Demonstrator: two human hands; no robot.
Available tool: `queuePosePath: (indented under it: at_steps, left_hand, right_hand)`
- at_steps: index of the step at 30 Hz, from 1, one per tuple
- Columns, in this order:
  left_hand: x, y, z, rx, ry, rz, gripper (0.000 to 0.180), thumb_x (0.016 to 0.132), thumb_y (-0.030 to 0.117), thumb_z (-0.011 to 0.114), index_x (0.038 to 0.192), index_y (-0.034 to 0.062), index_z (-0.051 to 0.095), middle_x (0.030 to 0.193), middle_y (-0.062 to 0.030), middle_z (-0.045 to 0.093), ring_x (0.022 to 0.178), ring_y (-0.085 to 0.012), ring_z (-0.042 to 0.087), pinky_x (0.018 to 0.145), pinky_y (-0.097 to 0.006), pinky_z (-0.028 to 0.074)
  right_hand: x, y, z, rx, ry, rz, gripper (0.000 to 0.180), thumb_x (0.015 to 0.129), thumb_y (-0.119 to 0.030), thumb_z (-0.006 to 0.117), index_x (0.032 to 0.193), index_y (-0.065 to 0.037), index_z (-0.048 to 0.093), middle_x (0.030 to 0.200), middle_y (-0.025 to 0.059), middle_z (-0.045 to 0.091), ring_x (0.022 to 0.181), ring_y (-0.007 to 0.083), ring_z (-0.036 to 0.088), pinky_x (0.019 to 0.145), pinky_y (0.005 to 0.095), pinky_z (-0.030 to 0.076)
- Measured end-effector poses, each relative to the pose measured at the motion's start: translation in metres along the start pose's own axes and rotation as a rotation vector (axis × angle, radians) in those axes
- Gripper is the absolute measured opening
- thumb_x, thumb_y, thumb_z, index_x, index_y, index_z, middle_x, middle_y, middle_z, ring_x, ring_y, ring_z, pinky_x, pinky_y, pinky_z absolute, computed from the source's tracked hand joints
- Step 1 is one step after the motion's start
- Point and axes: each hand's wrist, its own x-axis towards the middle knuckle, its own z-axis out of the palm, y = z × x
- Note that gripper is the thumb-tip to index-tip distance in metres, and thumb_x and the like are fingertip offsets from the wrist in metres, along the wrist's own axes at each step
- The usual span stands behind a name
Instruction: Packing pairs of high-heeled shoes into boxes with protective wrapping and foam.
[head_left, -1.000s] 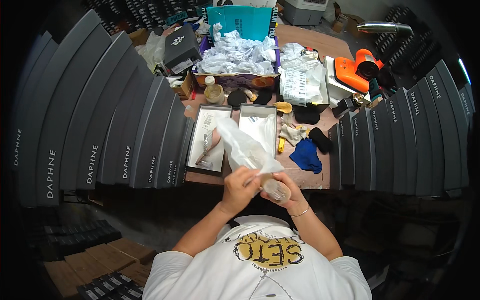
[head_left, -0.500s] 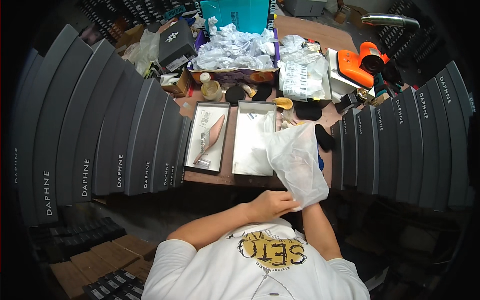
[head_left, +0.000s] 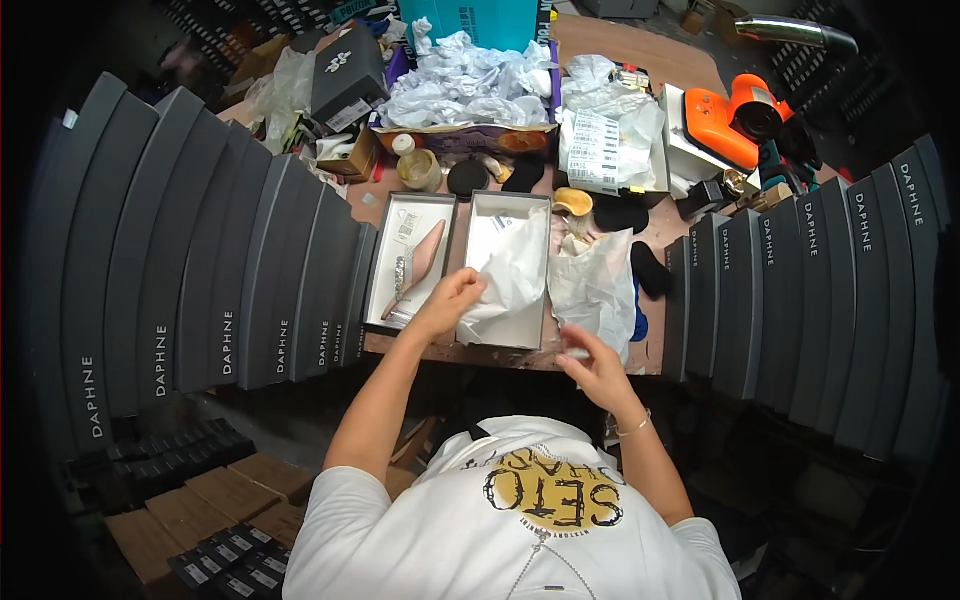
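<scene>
My left hand pinches the edge of a sheet of white tissue paper at the near left side of an open shoe box. The sheet covers much of the box's inside. Just left, a second open box holds a pink pointed shoe with a glittery strap; my left hand and wrist come close to its near corner. My right hand is open at the table's front edge, fingers apart and slightly blurred. Beside its fingertips lies a crumpled thin white bag, and nothing shows in its grasp.
Tall rows of dark grey shoe boxes flank the table at left and right. Behind the open boxes are a glue jar, black pads, a yellow sponge and a carton of crumpled paper. An orange tool sits far right.
The white bag that covered my right hand is off it and on the table. My left hand has moved from the bag's lower end up and left to the tissue in the box.
</scene>
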Motion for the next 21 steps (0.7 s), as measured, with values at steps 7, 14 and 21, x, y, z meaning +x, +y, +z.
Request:
queuePosePath:
  at_steps: [7,14,21]
  left_hand:
    - [-0.034,0.034,-0.008,-0.678,0.214,0.034,0.014,0.096,0.015,0.050,0.101,0.0038,0.056,0.086,-0.0017,0.059,0.076,-0.0094,0.057,0.068,-0.023,0.048]
    - [-0.079,-0.010,-0.075,-1.112,0.441,0.011,0.037,0.093,0.023,0.053,0.120,-0.0020,0.052,0.115,-0.0148,0.060,0.104,-0.0265,0.061,0.089,-0.041,0.050]
    - [-0.105,-0.027,-0.054,-1.154,0.954,-0.118,0.046,0.094,0.037,0.053,0.122,0.0003,0.051,0.125,-0.0135,0.055,0.119,-0.0288,0.050,0.099,-0.044,0.040]
  right_hand:
    - [0.085,-0.004,0.052,-0.217,-0.172,-0.441,0.023,0.085,-0.017,0.064,0.098,0.002,0.061,0.088,0.0099,0.066,0.084,0.0240,0.060,0.082,0.0349,0.048]
    - [0.081,-0.017,0.065,-0.044,-0.009,-0.524,0.023,0.083,-0.014,0.066,0.098,0.002,0.059,0.091,0.0156,0.066,0.083,0.0291,0.063,0.084,0.0373,0.049]
    - [0.068,-0.023,0.116,0.019,-0.494,-0.168,0.027,0.087,-0.018,0.061,0.105,0.001,0.058,0.077,0.0065,0.062,0.064,0.0164,0.058,0.058,0.0295,0.049]
